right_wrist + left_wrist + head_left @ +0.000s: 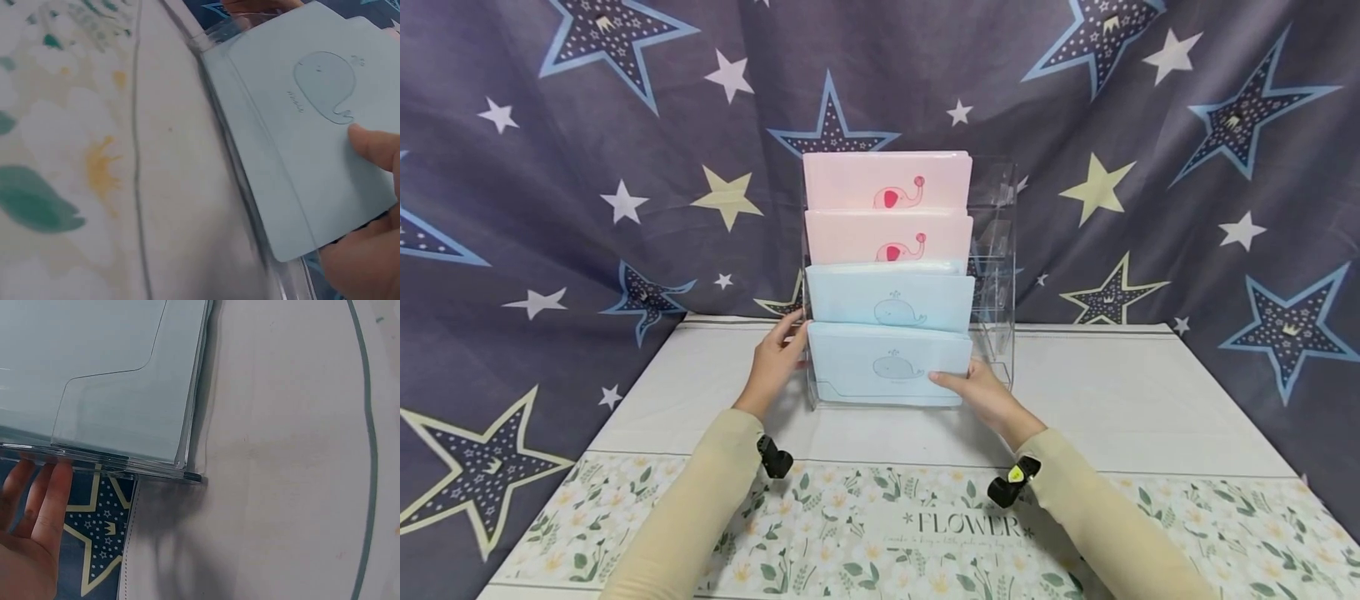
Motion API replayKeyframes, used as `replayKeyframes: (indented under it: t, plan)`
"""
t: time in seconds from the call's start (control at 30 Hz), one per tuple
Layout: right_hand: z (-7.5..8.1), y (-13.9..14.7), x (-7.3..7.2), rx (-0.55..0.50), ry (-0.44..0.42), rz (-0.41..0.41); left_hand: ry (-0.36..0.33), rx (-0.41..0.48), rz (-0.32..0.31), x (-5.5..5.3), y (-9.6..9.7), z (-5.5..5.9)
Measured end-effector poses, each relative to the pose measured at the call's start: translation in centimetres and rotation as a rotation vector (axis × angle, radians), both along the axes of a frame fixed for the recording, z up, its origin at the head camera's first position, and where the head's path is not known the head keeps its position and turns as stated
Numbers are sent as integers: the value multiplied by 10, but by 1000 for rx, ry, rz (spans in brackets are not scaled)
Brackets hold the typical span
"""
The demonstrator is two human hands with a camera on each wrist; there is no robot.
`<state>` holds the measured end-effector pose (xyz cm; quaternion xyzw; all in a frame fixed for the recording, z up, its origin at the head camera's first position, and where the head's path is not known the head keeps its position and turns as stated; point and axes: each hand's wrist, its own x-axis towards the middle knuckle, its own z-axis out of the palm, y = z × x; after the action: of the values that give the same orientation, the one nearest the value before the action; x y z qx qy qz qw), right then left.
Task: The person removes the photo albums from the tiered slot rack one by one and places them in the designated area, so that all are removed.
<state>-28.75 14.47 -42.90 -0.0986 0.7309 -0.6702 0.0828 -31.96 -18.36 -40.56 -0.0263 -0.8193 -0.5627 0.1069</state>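
Rack of transparent plastic (pixel 997 279), filled in four stepped tiers

Lowest-tier pale blue rectangular folders with a whale drawing (pixel 848 367) stand upright in the rack, toward its left side; bare-skinned right hand (pixel 988 396) has its grip pinching their right edge, the thumb on the front face just beside the whale's tail and the other fingers partly hidden at that edge; left hand (pixel 777 357) has its grip relaxed, the fingers nearly straight and their tips touching the rack's left side.

Second-tier pale blue rectangular folders with the same whale (pixel 842 296) rise just behind the lowest ones; above them stand lower pale pink rectangular folders with a red-eared elephant (pixel 842 237), then upper pale pink rectangular folders with a matching elephant (pixel 842 182).

White-covered tabletop (pixel 1097 392) carries the rack; nearer the person lies a floral-printed band lettered FLOWER (pixel 820 529); a dark purple-grey curtain with stars (pixel 917 50) hangs behind; both arms wear beige sleeves (pixel 688 496), with small black wrist devices (pixel 773 457) near the cuffs.
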Motion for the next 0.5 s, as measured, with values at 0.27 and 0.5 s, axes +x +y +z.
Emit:
replayKeyframes:
  t: [0.27,0.5]
  plan:
    - [-7,-3,3,10,38,-60,-13,0,-2,0,0,-1]
    - [1,0,5,43,70,-88,-10,-6,3,-1,-1,0]
